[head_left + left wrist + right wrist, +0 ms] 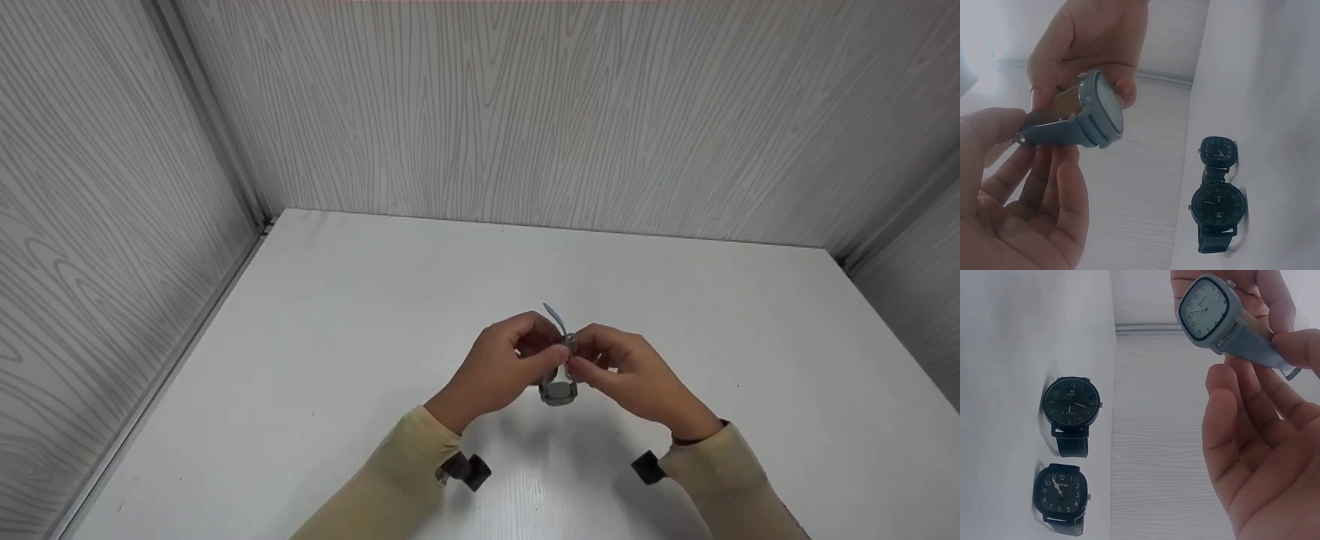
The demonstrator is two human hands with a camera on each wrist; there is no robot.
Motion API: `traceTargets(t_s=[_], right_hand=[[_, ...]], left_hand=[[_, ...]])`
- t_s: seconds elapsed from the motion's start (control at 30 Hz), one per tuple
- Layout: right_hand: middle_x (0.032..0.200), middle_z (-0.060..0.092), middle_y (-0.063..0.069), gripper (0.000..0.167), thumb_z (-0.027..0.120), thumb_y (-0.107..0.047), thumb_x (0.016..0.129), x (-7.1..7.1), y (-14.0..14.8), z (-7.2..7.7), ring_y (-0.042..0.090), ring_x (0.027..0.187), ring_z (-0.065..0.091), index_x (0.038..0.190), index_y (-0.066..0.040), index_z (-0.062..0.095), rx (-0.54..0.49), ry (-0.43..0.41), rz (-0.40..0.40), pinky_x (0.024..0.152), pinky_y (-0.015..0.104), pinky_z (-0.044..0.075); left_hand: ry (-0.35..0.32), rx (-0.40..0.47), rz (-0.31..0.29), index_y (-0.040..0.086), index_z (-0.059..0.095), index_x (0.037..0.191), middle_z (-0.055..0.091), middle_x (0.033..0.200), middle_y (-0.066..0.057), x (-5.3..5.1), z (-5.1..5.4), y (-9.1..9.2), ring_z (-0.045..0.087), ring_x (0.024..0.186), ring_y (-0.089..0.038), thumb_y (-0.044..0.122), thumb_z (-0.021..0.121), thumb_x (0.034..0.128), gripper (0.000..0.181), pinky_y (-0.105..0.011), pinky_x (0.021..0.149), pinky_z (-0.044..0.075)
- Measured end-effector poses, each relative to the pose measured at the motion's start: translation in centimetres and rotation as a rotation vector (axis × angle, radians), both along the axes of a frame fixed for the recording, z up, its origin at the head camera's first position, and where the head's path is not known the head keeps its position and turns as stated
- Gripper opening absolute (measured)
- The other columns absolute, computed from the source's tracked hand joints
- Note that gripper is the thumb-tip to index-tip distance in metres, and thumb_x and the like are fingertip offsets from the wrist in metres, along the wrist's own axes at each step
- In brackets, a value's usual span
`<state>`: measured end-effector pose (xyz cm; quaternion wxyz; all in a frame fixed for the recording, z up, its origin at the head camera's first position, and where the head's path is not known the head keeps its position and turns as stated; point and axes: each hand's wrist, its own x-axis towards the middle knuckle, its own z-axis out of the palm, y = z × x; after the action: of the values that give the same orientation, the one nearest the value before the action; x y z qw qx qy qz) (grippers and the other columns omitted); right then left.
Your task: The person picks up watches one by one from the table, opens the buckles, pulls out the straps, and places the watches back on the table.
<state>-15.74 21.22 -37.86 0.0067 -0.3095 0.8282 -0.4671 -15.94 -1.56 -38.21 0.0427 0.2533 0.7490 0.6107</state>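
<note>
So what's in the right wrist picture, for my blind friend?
A left hand and right hand hold a grey-blue watch, upper right. At left, a round black watch and a squarish black watch lie on a white table.

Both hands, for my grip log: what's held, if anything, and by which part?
A grey watch, by its strap near the buckle, in left hand and right hand.

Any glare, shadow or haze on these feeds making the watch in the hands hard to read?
Right wrist: a little hazy, yet numerals on the held watch are readable; left wrist: bright washed-out patch at upper left, the dial slanted away with no legible numerals; head: soft shadows on the white table, watch too small to read.
</note>
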Motion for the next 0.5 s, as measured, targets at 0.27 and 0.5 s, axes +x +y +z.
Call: traceTargets(t_s=[0.27,0.5], right_hand=[[0.093,0.071,-0.001,0.007,0.066,-0.016,0.103,0.02,0.0,-0.02,0.016,0.079,0.066,0.107,-0.016,0.071,-0.009,0.007,0.011,0.071,0.03,0.055],[0.094,0.072,0.006,0.007,0.066,-0.016,0.103,0.03,0.01,-0.05,0.016,0.079,0.067,0.108,-0.016,0.072,-0.005,0.007,0.013,0.071,0.029,0.055]], left_hand=[[-0.003,0.022,-0.013,0.014,0.069,0.11,0.068,0.098,0.001,0.04,0.05,0.04,0.065,0.086,-0.016,0.031,0.07,0.0997,0.02,-0.03,0.073,0.059],[0.014,0.009,-0.003,0.014,0.068,0.111,0.067,0.099,0.002,0.01,-0.03,0.0,0.063,0.087,-0.015,0.031,0.069,0.1006,0.02,-0.029,0.074,0.057]])
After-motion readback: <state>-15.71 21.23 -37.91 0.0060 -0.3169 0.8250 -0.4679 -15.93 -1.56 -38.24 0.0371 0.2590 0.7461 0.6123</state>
